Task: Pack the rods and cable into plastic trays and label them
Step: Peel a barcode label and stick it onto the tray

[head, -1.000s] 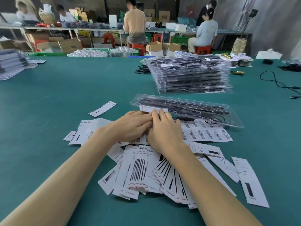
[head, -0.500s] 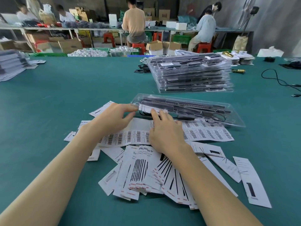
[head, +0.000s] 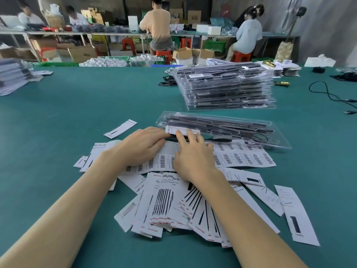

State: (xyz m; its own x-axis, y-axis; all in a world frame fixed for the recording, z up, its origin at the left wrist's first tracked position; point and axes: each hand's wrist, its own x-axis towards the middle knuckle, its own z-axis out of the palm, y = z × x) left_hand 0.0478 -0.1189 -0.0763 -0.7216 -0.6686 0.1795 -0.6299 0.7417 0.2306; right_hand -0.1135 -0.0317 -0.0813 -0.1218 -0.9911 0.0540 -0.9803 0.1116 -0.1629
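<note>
A clear plastic tray (head: 278, 141) packed with black rods and a cable lies on the green table in front of me. A white label (head: 182, 130) sits on the tray's near left end. My left hand (head: 142, 147) lies flat on a sheet of barcode stickers (head: 243, 158), its fingertips at the label's left edge. My right hand (head: 193, 155) rests on the same sheet, with straight fingers touching the tray's near edge under the label.
A stack of filled clear trays (head: 226, 88) stands behind the tray. Loose printed paper inserts (head: 166, 202) are heaped under my forearms; one insert (head: 120, 129) lies alone at left. A black cable (head: 328, 93) trails at far right. People work at benches beyond the table.
My left hand swung out to the left over the barcode sheet, then came back to the label's left edge. My right hand has stayed at the tray's near edge.
</note>
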